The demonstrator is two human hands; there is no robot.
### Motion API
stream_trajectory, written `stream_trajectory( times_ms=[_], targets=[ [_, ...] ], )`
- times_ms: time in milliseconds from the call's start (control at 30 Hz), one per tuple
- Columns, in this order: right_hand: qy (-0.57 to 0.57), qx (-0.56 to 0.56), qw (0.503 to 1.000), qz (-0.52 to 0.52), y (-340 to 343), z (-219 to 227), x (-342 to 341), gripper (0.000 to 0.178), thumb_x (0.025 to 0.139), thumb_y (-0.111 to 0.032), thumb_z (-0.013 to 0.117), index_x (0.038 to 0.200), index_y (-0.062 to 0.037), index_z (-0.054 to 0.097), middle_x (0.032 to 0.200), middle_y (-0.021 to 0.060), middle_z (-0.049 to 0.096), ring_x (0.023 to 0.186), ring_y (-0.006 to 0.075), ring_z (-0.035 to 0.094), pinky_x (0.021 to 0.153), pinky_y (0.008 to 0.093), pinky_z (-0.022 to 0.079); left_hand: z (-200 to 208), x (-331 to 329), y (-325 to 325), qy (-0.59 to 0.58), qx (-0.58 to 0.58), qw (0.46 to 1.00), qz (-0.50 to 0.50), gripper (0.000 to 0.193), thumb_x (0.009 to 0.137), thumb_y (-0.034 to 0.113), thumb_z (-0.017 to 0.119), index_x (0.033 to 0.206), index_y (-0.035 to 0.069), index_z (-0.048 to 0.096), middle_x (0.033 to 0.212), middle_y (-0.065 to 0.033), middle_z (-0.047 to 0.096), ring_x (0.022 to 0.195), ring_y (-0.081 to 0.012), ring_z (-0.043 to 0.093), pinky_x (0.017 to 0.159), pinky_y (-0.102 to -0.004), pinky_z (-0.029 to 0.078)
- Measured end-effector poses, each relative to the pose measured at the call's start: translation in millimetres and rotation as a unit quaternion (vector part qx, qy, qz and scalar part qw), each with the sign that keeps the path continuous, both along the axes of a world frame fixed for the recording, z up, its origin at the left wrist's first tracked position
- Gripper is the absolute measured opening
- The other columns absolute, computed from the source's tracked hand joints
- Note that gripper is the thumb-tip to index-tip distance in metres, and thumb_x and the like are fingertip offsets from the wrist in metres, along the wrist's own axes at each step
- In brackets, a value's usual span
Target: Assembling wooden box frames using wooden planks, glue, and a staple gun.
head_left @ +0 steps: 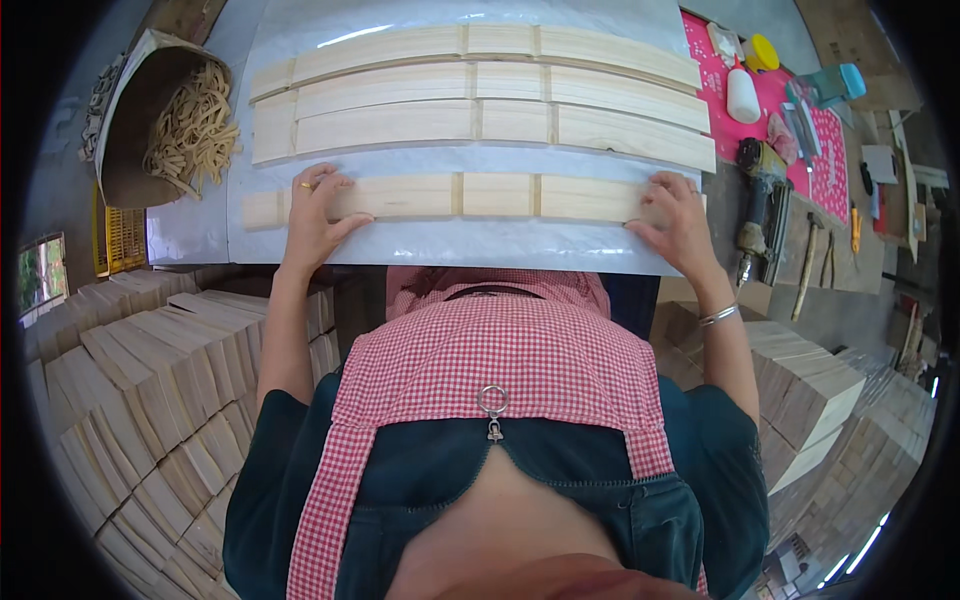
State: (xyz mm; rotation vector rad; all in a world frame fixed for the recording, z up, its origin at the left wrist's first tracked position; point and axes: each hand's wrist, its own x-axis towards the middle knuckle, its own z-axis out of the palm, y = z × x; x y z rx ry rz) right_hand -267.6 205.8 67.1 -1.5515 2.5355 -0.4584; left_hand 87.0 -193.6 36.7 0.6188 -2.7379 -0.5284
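On the pale table (pixel 480 246), two hands (pixel 318 215) (pixel 682 220), apart, clasping one wooden strip (pixel 498 195), three strips (pixel 512 82) beyond

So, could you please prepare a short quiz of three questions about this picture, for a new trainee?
1. True or false: the left hand and the right hand are both at the wooden strip nearest the person.
2. Choose one. Where is the metal bracelet?
A) On the left wrist
B) On the right wrist
C) On the tabletop
3. Fill in the missing word: the open container at the picture's left holds a heap of tan ____.

Key:
1. True.
2. B.
3. Bands.
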Motion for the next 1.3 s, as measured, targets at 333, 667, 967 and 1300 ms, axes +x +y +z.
stream_trajectory(
  times_ms=[333,667,967,1300],
  targets=[
    [0.109,-0.104,0.988,0.010,-101,7,-94,0.044,0.084,-0.012,0.076,0.126,-0.0073,0.064,0.133,0.0116,0.062,0.121,0.0302,0.059,0.105,0.0388,0.047,28,-101,-77,0.075,-0.111,0.990,-0.042,0.049,0.080,0.008,0.071,0.128,0.009,0.063,0.140,-0.0086,0.057,0.127,-0.0319,0.054,0.108,-0.0420,0.044],
    [0.082,0.114,0.988,0.059,-150,-2,-162,0.052,0.089,-0.014,0.071,0.139,-0.0068,0.058,0.137,0.0119,0.062,0.123,0.0325,0.060,0.106,0.0376,0.048,32,-141,-186,-0.200,-0.052,0.975,-0.086,0.049,0.082,0.008,0.065,0.130,0.007,0.062,0.134,-0.0093,0.061,0.125,-0.0339,0.055,0.107,-0.0441,0.045],
    [0.157,0.002,0.986,0.062,-172,-18,-198,0.049,0.093,-0.020,0.069,0.137,-0.0045,0.058,0.137,0.0131,0.061,0.120,0.0323,0.061,0.103,0.0373,0.049,32,-178,-205,-0.098,-0.053,0.991,-0.073,0.048,0.088,0.019,0.065,0.133,0.006,0.061,0.131,-0.0127,0.064,0.117,-0.0336,0.058,0.104,-0.0377,0.045],
    [0.163,-0.164,0.972,-0.034,-160,-48,-145,0.038,0.094,-0.024,0.067,0.125,-0.0015,0.067,0.128,0.0122,0.067,0.108,0.0312,0.065,0.094,0.0378,0.052,-32,-157,-165,0.071,-0.125,0.989,-0.042,0.052,0.094,0.044,0.065,0.128,0.004,0.062,0.130,-0.0110,0.064,0.118,-0.0356,0.057,0.101,-0.0431,0.044]
  ],
)
